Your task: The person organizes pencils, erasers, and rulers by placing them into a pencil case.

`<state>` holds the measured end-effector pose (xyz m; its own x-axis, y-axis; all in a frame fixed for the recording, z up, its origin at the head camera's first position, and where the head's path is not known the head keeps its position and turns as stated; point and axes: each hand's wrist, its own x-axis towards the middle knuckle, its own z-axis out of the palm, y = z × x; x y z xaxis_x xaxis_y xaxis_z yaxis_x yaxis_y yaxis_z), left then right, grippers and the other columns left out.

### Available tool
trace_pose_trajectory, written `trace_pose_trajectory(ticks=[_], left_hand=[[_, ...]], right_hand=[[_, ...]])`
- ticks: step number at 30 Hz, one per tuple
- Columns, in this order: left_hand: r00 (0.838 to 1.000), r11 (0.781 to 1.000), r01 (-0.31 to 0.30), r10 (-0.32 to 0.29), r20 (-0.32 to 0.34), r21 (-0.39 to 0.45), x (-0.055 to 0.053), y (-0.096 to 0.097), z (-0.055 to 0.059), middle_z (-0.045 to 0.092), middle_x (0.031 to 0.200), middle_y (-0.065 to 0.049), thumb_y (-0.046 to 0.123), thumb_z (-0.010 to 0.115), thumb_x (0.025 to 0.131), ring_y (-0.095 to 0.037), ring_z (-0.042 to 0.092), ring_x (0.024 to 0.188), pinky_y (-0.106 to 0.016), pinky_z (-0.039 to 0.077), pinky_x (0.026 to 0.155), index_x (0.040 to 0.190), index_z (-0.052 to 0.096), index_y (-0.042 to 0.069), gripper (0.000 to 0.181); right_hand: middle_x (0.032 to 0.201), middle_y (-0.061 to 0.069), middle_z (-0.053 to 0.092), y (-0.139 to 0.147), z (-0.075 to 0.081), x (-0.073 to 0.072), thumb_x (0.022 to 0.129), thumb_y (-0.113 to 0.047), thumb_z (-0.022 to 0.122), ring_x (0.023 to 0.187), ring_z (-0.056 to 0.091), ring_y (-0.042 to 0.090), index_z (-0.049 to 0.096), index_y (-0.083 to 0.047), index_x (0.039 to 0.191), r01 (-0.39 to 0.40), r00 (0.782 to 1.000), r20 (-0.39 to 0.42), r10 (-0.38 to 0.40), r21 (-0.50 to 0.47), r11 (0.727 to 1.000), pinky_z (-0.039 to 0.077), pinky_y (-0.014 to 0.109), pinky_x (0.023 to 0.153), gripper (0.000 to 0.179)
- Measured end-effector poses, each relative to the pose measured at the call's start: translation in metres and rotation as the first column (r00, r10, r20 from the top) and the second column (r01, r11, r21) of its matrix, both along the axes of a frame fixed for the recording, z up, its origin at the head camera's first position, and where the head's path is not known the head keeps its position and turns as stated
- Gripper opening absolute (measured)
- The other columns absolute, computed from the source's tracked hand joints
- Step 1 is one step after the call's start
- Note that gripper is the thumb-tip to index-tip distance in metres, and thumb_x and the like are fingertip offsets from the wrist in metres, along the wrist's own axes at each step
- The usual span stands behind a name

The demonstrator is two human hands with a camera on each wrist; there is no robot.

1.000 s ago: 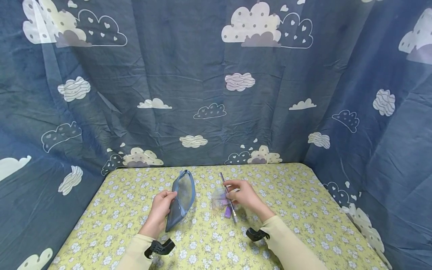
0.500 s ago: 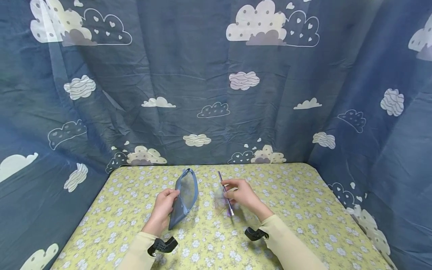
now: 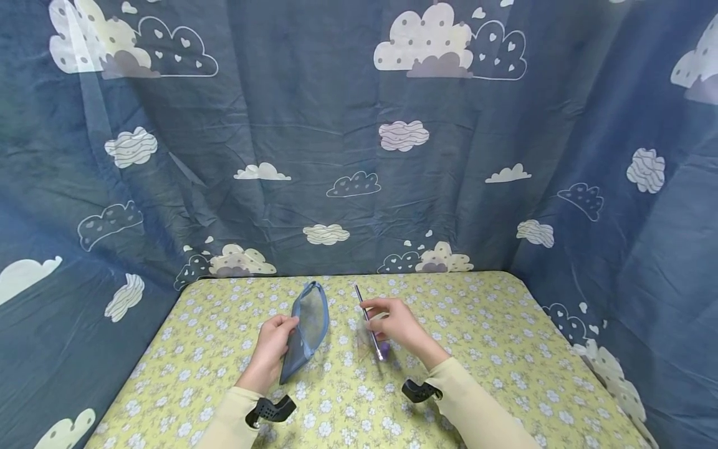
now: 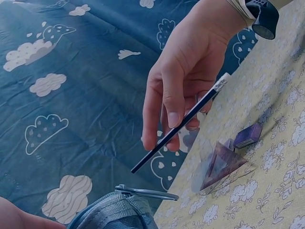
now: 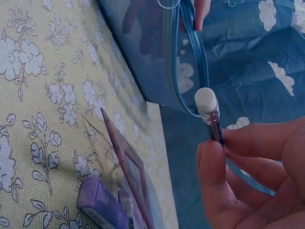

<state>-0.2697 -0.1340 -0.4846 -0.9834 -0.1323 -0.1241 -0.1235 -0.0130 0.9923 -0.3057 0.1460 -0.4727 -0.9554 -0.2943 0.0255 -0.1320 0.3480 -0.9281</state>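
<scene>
My left hand (image 3: 273, 340) grips the side of a blue zippered pencil pouch (image 3: 293, 360), which stands tilted with its mouth gaping toward the right. A dark pencil (image 3: 367, 321) with a white eraser (image 5: 206, 99) is pinched between the thumb and fingers of my right hand (image 3: 395, 324). The pencil is slanted above the table, apart from the pouch. Under the right hand lie a clear triangular set square (image 4: 221, 167) and a small purple box (image 4: 248, 135), mostly hidden in the head view. The right wrist view shows part of a second small item beside the box.
A table with a yellow floral cloth (image 3: 477, 362) spreads under both hands. Behind it and along both sides hangs a dark blue curtain (image 3: 314, 137) with cloud prints. Each wrist wears a black camera, one on the left (image 3: 271, 410) and one on the right.
My right hand has moved slightly left with the pencil, nearer the pouch, and the pencil has been raised off the things below. My left hand keeps its hold on the pouch.
</scene>
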Motion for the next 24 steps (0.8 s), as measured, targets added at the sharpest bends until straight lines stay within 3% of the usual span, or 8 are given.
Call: trace_pose_trajectory(ticks=[6, 15, 24], left_hand=[[1.0, 1.0, 0.009, -0.009, -0.007, -0.007, 0.0, -0.001, -0.002, 0.054, 0.098, -0.011, 0.022, 0.058, 0.103, -0.033, 0.051, 0.099, -0.053, 0.038, 0.088, 0.097, 0.059, 0.001, 0.022], [1.0, 1.0, 0.008, -0.008, -0.004, 0.029, -0.002, 0.001, 0.001, 0.054, 0.098, -0.012, 0.021, 0.059, 0.103, -0.034, 0.05, 0.096, -0.049, 0.036, 0.087, 0.099, 0.058, 0.0, 0.022], [1.0, 1.0, 0.004, -0.004, 0.003, 0.027, 0.0, 0.001, 0.0, 0.054, 0.097, -0.012, 0.02, 0.059, 0.103, -0.034, 0.052, 0.096, -0.052, 0.037, 0.091, 0.096, 0.058, 0.002, 0.02]], right_hand=[[0.113, 0.017, 0.063, -0.001, 0.001, 0.003, 0.091, 0.0, 0.069, 0.092, 0.067, 0.043, 0.066, -0.018, 0.132, 0.003, 1.0, 0.001, -0.003, -0.015, 1.0, 0.058, 0.044, 0.07, 0.044], [0.116, 0.021, 0.064, -0.008, 0.006, -0.001, 0.092, 0.0, 0.068, 0.079, 0.068, 0.025, 0.066, -0.017, 0.132, -0.014, 1.0, -0.006, 0.013, -0.045, 0.999, 0.056, 0.055, 0.074, 0.044], [0.112, 0.015, 0.067, -0.02, 0.009, -0.002, 0.092, -0.005, 0.071, 0.083, 0.069, 0.023, 0.066, -0.015, 0.133, -0.017, 1.0, 0.013, 0.019, -0.093, 0.996, 0.057, 0.051, 0.075, 0.042]])
